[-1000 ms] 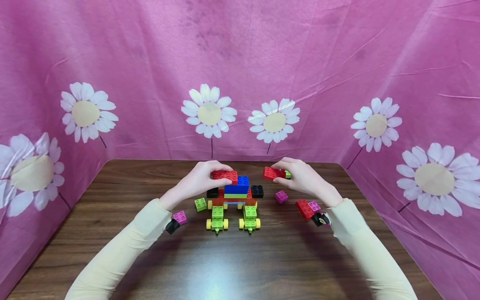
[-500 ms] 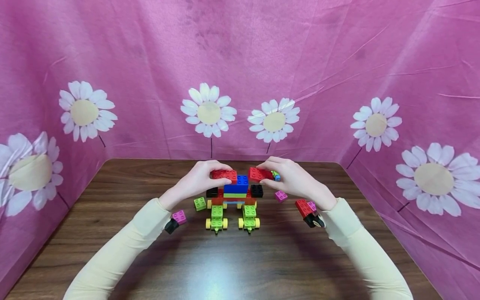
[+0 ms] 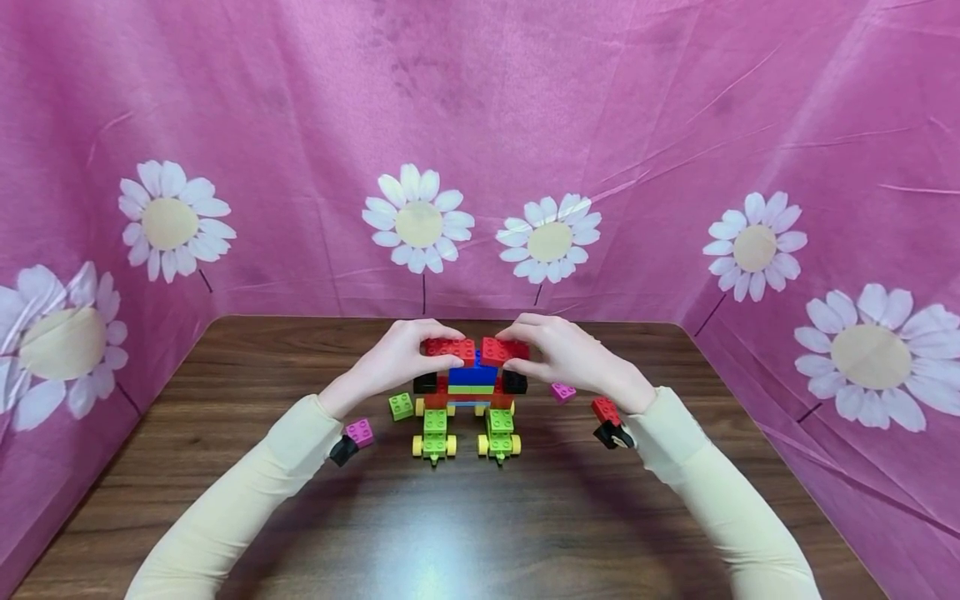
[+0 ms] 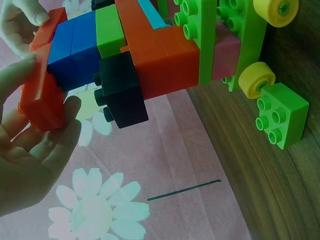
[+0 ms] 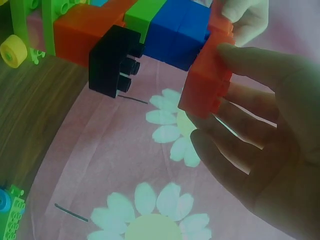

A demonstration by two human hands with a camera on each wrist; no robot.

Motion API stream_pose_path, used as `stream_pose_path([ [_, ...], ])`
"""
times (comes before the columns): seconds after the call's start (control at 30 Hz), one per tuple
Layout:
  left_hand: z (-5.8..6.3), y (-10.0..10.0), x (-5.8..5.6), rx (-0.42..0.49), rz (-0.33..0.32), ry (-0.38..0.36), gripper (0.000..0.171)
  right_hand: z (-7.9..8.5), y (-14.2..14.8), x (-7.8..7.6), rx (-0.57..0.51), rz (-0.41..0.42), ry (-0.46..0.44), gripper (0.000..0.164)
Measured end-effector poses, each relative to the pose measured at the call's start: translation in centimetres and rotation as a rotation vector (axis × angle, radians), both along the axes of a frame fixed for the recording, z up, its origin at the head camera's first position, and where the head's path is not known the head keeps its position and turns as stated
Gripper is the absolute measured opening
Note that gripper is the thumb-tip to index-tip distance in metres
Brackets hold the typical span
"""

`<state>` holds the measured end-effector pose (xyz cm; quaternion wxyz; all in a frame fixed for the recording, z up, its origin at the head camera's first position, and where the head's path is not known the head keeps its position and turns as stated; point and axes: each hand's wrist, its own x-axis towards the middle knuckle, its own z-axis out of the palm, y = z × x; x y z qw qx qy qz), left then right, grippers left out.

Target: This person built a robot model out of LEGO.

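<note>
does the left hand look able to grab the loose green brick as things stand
Probably not straight away: the left hand holds a red brick. Otherwise the way looks free, with nothing covering the loose green brick.

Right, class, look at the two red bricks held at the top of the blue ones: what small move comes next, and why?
Probably press the right-hand red brick straight down onto the blue bricks. The right hand pinches it there, its outer end overhanging, and whether it is fully seated cannot be told; the left hand grips the left-hand red brick.
</note>
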<state>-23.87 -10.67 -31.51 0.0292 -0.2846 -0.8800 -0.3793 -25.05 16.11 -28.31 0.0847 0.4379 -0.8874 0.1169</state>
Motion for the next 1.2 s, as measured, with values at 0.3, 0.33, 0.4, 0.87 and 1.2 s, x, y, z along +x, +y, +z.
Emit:
stream_pose_path([
  [0.3, 0.1, 0.1, 0.0, 0.008, 0.011, -0.012, 0.039, -0.2, -0.9, -0.3, -0.013, 0.042, 0.029, 0.037],
  [0.33, 0.1, 0.1, 0.0, 0.009, 0.011, -0.012, 0.039, -0.3, -0.9, -0.3, -0.018, 0.046, 0.033, 0.037],
  [0.4, 0.1, 0.1, 0.0, 0.011, 0.013, -0.017, 0.039, -0.5, -1.1, -0.3, -0.030, 0.054, 0.039, 0.038],
  [0.87, 0.0, 0.2, 0.0, 0.020, 0.018, -0.007, 0.037, -1.2, -2.1, 0.1, -0.085, 0.049, 0.063, 0.034],
  [1.2, 0.0, 0.3, 0.0, 0.005, 0.020, 0.027, 0.036, -0.6, -2.4, 0.0, -0.063, 0.040, 0.006, 0.032],
])
